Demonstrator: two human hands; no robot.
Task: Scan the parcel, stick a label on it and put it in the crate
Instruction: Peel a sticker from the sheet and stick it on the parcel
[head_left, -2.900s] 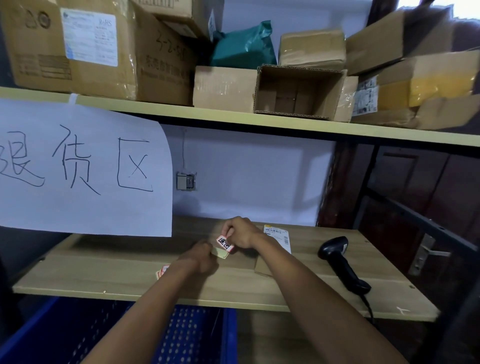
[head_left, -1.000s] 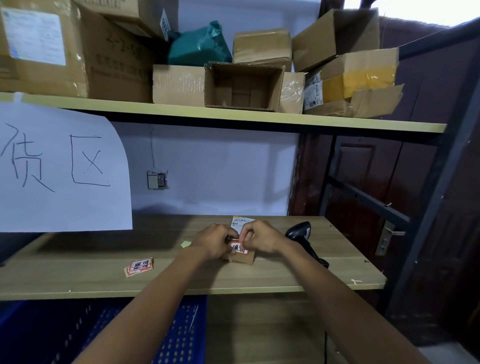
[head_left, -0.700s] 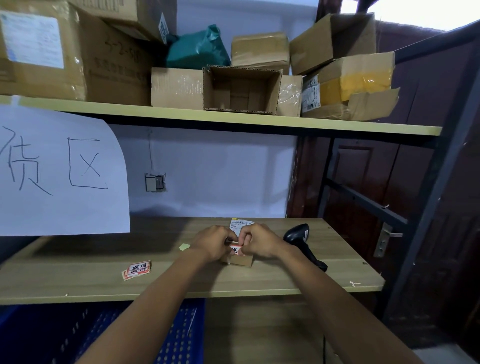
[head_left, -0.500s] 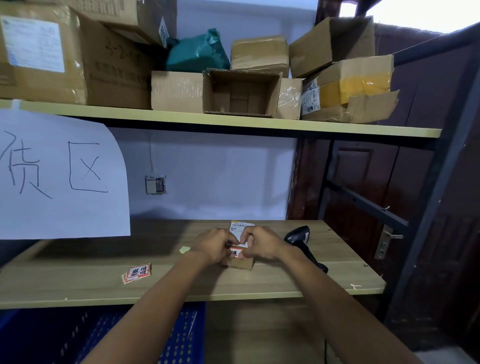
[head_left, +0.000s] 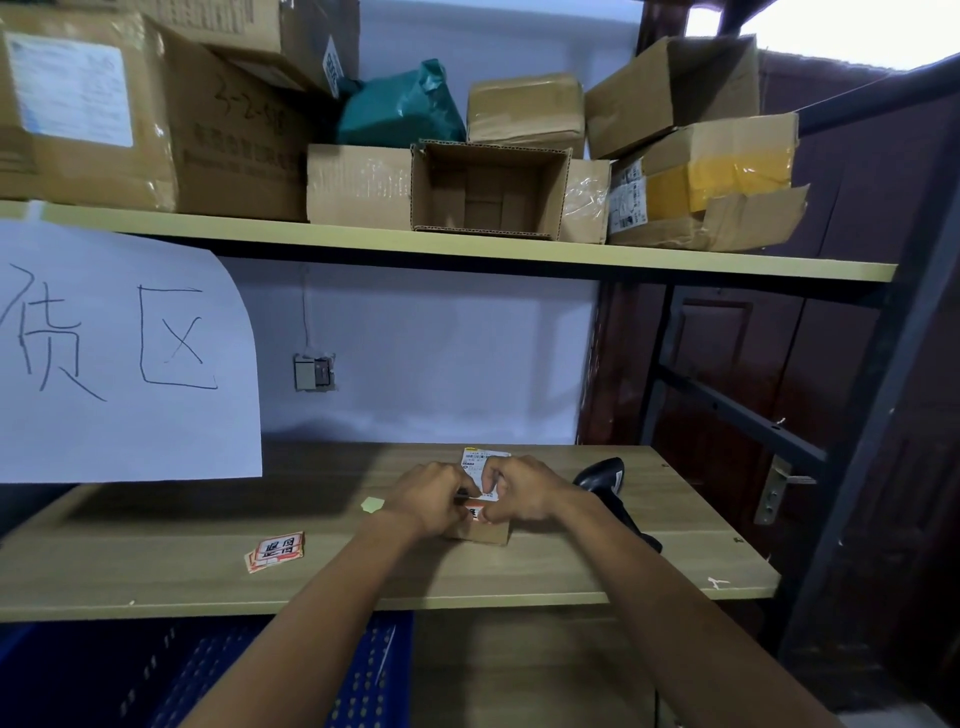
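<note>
A small brown cardboard parcel (head_left: 485, 534) lies on the wooden shelf (head_left: 545, 571), its white shipping label (head_left: 475, 457) showing at the far end. My left hand (head_left: 434, 496) and my right hand (head_left: 522, 493) rest on top of it, fingertips pinched together on a red and white sticker label (head_left: 474, 512) pressed against the parcel's top. A blue plastic crate (head_left: 363, 675) stands below the shelf's front edge.
A black barcode scanner (head_left: 602, 475) lies just right of my right hand. A small stack of red and white stickers (head_left: 275, 552) and a yellow paper scrap (head_left: 372, 504) lie to the left. A white handwritten sign (head_left: 119, 358) hangs left. Cardboard boxes (head_left: 488, 189) fill the upper shelf.
Earlier my hands held the sticker above the shelf, left of the parcel. Now both hands sit on the parcel with the sticker pressed on its top. The view shifted right.
</note>
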